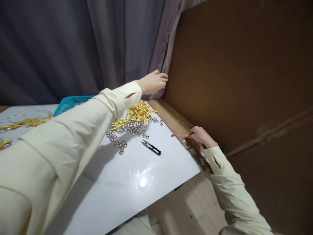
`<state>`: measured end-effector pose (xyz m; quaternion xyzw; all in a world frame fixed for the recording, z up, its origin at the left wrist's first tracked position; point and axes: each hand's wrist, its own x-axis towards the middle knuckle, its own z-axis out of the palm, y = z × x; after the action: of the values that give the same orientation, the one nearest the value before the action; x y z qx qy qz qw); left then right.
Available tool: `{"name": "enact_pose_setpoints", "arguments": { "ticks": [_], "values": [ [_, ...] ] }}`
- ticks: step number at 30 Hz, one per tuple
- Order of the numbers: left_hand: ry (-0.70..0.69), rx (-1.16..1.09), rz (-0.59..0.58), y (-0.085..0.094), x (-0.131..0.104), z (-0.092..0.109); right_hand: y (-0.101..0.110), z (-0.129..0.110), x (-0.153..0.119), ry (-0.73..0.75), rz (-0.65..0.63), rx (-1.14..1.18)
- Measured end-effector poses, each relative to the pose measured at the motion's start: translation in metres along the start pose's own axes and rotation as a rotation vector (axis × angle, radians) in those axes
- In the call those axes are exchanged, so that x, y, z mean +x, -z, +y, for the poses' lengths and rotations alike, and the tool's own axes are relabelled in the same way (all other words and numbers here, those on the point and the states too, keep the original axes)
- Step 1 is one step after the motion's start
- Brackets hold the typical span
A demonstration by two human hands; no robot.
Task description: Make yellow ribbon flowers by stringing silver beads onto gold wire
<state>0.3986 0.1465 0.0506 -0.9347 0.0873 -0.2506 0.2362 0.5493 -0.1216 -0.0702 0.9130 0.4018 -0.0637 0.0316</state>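
Note:
My left hand [153,82] reaches over the far edge of the table, in front of the curtain, its fingers stretched forward and slightly apart, with nothing visible in them. At the table's right edge, my right hand [201,135] is closed in a pinch above a brown ledge [171,114]; what it grips is too small to make out. Fine pale threads lie beside it. Yellow ribbon pieces [140,111] are heaped below my left hand, next to many silver beads [133,128]. Black thread snips [152,147] lie on the white table [117,186], their blades pointing toward the beads.
A blue basket [67,105] stands at the back, partly behind my left sleeve. More yellow pieces [31,122] lie at the left. A grey curtain [107,42] hangs behind, a brown panel [239,65] rises at the right, and a red scrap [172,135] lies by the edge.

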Motion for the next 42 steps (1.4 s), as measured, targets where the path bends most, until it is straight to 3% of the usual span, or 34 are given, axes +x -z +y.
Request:
{"name": "enact_pose_setpoints", "arguments": {
  "ticks": [5, 10, 16, 20, 25, 30, 36, 42],
  "values": [
    [-0.115, 0.087, -0.097, -0.011, 0.023, 0.027, -0.008, -0.005, -0.005, -0.053, 0.064, -0.100],
    [-0.255, 0.083, -0.119, -0.012, 0.016, 0.057, -0.013, -0.015, -0.013, -0.082, 0.094, -0.146],
    [-0.259, -0.086, -0.070, -0.005, -0.033, 0.081, -0.013, -0.018, -0.009, -0.078, 0.062, -0.155],
    [-0.231, -0.133, -0.165, 0.006, -0.085, 0.093, -0.016, -0.014, -0.005, -0.071, 0.005, -0.138],
    [-0.188, -0.205, -0.229, 0.030, -0.144, 0.106, -0.017, -0.014, -0.003, -0.075, -0.006, -0.138],
    [-0.171, -0.226, -0.179, 0.061, -0.187, 0.128, -0.015, -0.017, -0.001, -0.051, 0.021, -0.138],
    [-0.200, -0.250, -0.096, 0.092, -0.213, 0.168, -0.021, -0.020, -0.004, -0.042, 0.043, -0.118],
    [-0.237, -0.278, -0.052, 0.105, -0.206, 0.189, -0.003, -0.007, -0.005, -0.034, 0.004, -0.033]
  ]
}}
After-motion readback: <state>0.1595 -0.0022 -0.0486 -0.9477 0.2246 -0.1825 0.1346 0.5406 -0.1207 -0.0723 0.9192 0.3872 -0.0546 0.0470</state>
